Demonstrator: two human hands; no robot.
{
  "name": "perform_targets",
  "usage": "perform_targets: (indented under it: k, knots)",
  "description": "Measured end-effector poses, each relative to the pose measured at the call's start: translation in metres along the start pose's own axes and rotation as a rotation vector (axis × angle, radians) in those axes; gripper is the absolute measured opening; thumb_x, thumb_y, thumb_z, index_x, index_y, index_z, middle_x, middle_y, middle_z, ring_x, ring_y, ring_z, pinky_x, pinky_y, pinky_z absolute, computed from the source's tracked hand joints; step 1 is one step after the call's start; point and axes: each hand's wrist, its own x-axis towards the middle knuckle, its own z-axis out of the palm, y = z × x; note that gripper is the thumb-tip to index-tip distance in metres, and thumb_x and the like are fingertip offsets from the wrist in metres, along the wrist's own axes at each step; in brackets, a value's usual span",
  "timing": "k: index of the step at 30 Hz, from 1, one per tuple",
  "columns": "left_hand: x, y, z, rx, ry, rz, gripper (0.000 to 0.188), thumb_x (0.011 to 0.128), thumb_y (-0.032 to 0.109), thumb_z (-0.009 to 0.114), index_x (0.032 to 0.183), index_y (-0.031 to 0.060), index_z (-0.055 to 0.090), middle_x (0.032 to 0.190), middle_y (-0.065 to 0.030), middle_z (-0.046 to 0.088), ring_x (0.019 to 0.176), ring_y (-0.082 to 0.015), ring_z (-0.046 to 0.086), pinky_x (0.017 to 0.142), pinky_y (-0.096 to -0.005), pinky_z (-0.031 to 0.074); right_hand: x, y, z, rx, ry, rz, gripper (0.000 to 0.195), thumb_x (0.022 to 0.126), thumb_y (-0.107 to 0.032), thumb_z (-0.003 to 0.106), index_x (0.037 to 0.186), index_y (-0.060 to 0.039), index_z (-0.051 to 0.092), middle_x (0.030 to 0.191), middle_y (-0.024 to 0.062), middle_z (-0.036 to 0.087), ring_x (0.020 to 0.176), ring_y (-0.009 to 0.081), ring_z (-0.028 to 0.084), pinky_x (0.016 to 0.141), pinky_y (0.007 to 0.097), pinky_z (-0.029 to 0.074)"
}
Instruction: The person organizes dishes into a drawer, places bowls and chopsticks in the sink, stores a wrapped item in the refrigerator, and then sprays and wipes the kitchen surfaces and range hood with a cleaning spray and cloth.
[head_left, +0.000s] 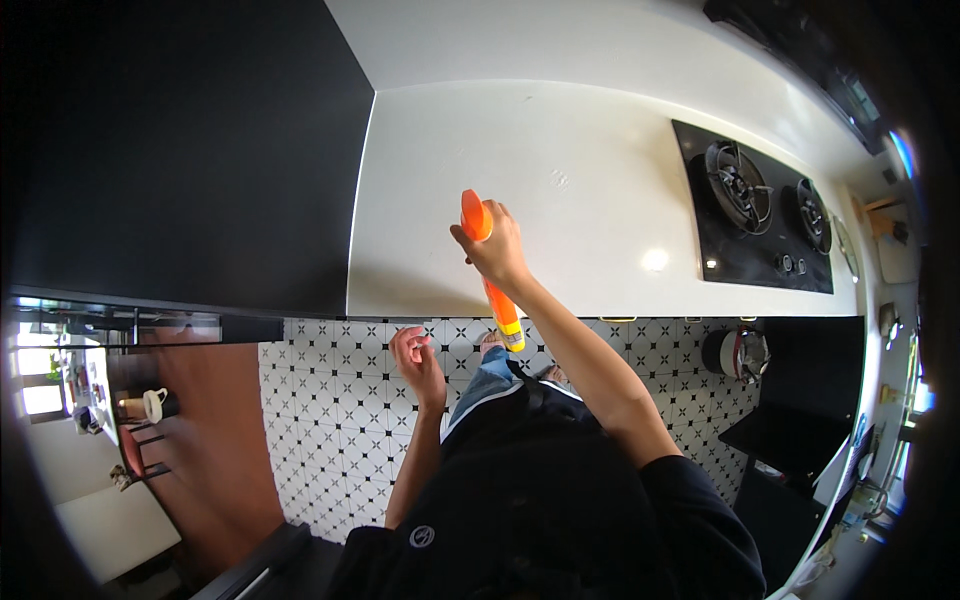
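Note:
My right hand (496, 244) grips an orange spray bottle (501, 304) near its top, over the front part of a white countertop (600, 225). The bottle's yellow base hangs past the counter's front edge, above the tiled floor. My left hand (418, 367) is held below and left of the bottle, in front of the counter, with its fingers loosely curled and nothing in them. Small marks, perhaps wet or soapy, show on the countertop beyond my right hand.
A black gas hob (750, 210) with two burners is set in the counter at the right. A tall dark cabinet (180, 165) bounds the counter at the left. A bin or bag (736, 354) stands on the patterned tile floor (337, 427) at the right.

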Motion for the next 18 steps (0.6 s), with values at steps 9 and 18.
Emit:
perform_targets:
  k: [9,18]
  knots:
    - [-0.001,-0.006,0.000,0.077,-0.031,0.028,0.028,0.090,-0.004,0.048,0.116,0.0043,0.053,0.119,-0.0071,0.049,0.091,-0.0145,0.058,0.074,-0.0279,0.048,-0.084,0.010,-0.010,-0.168,-0.242,0.089,0.029,0.078,-0.016,0.072,0.099,-0.0004,0.059,0.089,0.0175,0.067,0.080,0.0348,0.066,0.073,0.0404,0.054]
    - [-0.017,0.000,0.040,0.093,-0.138,0.033,0.033,0.085,-0.009,0.046,0.116,0.0019,0.054,0.117,-0.0082,0.051,0.089,-0.0142,0.059,0.074,-0.0268,0.049,-0.109,0.049,-0.093,-0.177,-0.349,0.017,0.028,0.078,-0.015,0.068,0.102,-0.0026,0.060,0.099,0.0171,0.064,0.091,0.0367,0.065,0.080,0.0428,0.053]
